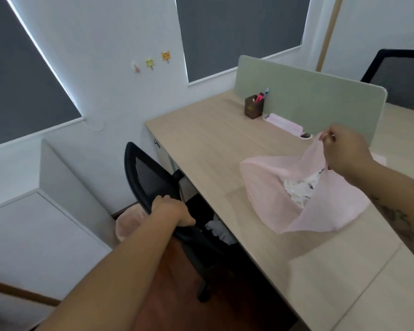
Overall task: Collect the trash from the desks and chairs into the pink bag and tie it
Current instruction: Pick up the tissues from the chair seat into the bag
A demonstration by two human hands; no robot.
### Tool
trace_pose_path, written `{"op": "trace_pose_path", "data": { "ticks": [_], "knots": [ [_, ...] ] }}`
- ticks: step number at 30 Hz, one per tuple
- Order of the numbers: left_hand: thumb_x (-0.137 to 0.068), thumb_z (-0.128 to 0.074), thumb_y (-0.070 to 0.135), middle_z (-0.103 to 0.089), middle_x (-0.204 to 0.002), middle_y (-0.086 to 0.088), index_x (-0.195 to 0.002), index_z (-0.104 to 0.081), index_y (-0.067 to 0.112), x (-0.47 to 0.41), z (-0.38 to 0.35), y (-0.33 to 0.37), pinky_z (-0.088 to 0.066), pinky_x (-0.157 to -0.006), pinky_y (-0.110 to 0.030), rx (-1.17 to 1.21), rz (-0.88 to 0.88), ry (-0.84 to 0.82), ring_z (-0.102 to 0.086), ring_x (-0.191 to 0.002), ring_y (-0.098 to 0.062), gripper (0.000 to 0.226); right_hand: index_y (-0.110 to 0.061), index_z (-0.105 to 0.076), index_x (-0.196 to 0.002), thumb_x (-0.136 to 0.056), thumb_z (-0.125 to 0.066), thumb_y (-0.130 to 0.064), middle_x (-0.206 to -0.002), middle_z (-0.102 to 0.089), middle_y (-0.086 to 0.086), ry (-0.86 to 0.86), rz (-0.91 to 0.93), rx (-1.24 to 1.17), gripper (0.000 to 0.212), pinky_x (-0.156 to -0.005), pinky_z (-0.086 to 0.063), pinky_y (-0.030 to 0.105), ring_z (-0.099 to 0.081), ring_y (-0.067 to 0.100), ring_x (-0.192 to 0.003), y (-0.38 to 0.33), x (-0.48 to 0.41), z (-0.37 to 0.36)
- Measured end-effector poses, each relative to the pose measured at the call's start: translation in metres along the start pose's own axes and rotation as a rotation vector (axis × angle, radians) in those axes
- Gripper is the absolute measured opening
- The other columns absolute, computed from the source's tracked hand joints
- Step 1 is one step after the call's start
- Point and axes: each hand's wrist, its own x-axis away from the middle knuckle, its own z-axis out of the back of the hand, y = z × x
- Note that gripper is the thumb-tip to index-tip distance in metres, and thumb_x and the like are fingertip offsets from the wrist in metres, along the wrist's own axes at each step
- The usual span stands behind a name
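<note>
While left hand (170, 209) curls its fingers over the top edge of the chair (151, 177) back, right hand (344, 151) pinches the bag (273, 194) rim between thumb and fingertips, holding the mouth up and open. Bag sits on the desk (213, 144), near the front edge, with white paper (299, 189) inside. More crumpled white trash (221, 231) lies on the chair seat, tucked under the desk edge.

Likely step: pull chair out to reach that trash. To do it well, roll the chair straight back from the desk with a steady pull, so the trash doesn't slide off the seat. Right hand should hold the rim high so the bag doesn't slump and spill. Next, bag mouth wants to be at the desk edge, close to the seat, for a short transfer. Bin (127, 223) beside the chair may block the roll; steer clear.
</note>
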Motion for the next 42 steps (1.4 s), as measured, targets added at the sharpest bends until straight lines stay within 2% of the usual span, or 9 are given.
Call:
{"op": "trace_pose_path", "data": {
  "ticks": [11, 16, 20, 23, 29, 32, 34, 38, 42],
  "knots": [
    [-0.093, -0.034, 0.055, -0.063, -0.122, -0.001, -0.121, -0.065, 0.031, -0.002, -0.032, -0.098, -0.031, -0.105, -0.043, -0.07, -0.17, 0.183, -0.049, -0.12, -0.024, 0.048, -0.009, -0.059, -0.099, -0.1, -0.038, -0.015, -0.087, -0.06, 0.016, 0.053, -0.028, -0.015, 0.022, -0.071, -0.051, 0.04, -0.062, 0.039, -0.077, -0.037, 0.044, -0.044],
    [-0.092, -0.039, 0.048, -0.068, -0.096, 0.007, -0.105, -0.068, 0.032, -0.004, -0.046, -0.147, -0.043, -0.082, -0.032, 0.065, -0.251, 0.327, -0.062, -0.089, -0.014, 0.035, -0.011, -0.058, -0.098, -0.102, -0.039, -0.02, -0.085, -0.058, 0.007, 0.11, 0.004, -0.095, 0.021, -0.072, -0.054, 0.044, -0.063, 0.04, -0.077, -0.061, 0.073, -0.065],
    [-0.093, -0.043, 0.049, -0.066, -0.087, 0.011, -0.098, -0.066, 0.035, -0.009, -0.061, -0.18, -0.049, -0.079, -0.029, 0.124, -0.29, 0.347, -0.061, -0.08, -0.007, 0.027, -0.017, -0.057, -0.095, -0.101, -0.039, -0.02, -0.078, -0.058, 0.006, 0.104, -0.025, -0.155, 0.019, -0.073, -0.054, 0.047, -0.064, 0.04, -0.078, -0.083, 0.091, -0.083],
    [-0.094, -0.05, 0.042, -0.065, -0.08, 0.012, -0.085, -0.061, 0.038, -0.009, -0.068, -0.199, -0.05, -0.068, -0.025, 0.302, -0.342, 0.374, -0.061, -0.073, -0.003, 0.015, -0.017, -0.056, -0.094, -0.102, -0.039, -0.021, -0.076, -0.055, -0.005, 0.128, -0.06, -0.216, 0.019, -0.075, -0.055, 0.051, -0.063, 0.038, -0.08, -0.097, 0.104, -0.094],
    [-0.094, -0.053, 0.041, -0.065, -0.083, 0.015, -0.098, -0.068, 0.031, -0.005, -0.076, -0.208, -0.055, -0.073, -0.031, 0.412, -0.336, 0.563, -0.06, -0.076, -0.004, 0.019, -0.015, -0.057, -0.095, -0.102, -0.039, -0.019, -0.078, -0.056, -0.01, 0.146, -0.047, -0.394, 0.02, -0.074, -0.052, 0.044, -0.053, 0.021, -0.075, -0.134, 0.118, -0.109],
    [-0.094, -0.052, 0.04, -0.066, -0.085, 0.012, -0.097, -0.068, 0.03, -0.003, -0.081, -0.183, -0.054, -0.074, -0.034, 0.487, -0.359, 0.56, -0.061, -0.078, -0.008, 0.02, -0.015, -0.058, -0.096, -0.103, -0.038, -0.021, -0.079, -0.055, -0.01, 0.149, 0.011, -0.442, 0.022, -0.071, -0.043, 0.034, -0.048, 0.018, -0.077, -0.151, 0.115, -0.107],
    [-0.095, -0.051, 0.038, -0.066, -0.087, 0.01, -0.097, -0.068, 0.027, -0.004, -0.089, -0.165, -0.052, -0.076, -0.034, 0.533, -0.364, 0.53, -0.062, -0.081, -0.012, 0.02, -0.017, -0.058, -0.093, -0.103, -0.038, -0.024, -0.082, -0.057, -0.003, 0.111, -0.009, -0.469, 0.023, -0.071, -0.045, 0.035, -0.049, 0.019, -0.076, -0.15, 0.115, -0.112],
    [-0.094, -0.051, 0.039, -0.069, -0.1, 0.005, -0.105, -0.068, 0.026, -0.017, -0.117, -0.136, -0.051, -0.081, -0.034, 0.559, -0.32, 0.451, -0.064, -0.092, -0.017, 0.024, -0.023, -0.053, -0.08, -0.103, -0.036, -0.025, -0.086, -0.057, 0.0, 0.048, -0.189, -0.599, 0.029, -0.084, -0.052, 0.047, -0.052, 0.02, -0.082, -0.133, 0.121, -0.133],
    [-0.095, -0.05, 0.035, -0.069, -0.105, 0.002, -0.11, -0.067, 0.023, -0.036, -0.146, -0.121, -0.05, -0.076, -0.031, 0.614, -0.245, 0.353, -0.064, -0.092, -0.018, 0.025, -0.024, -0.048, -0.079, -0.101, -0.032, -0.017, -0.091, -0.056, 0.001, 0.115, -0.468, -0.794, 0.028, -0.073, -0.048, 0.037, -0.05, 0.022, -0.083, -0.115, 0.114, -0.158]
  ]
}}
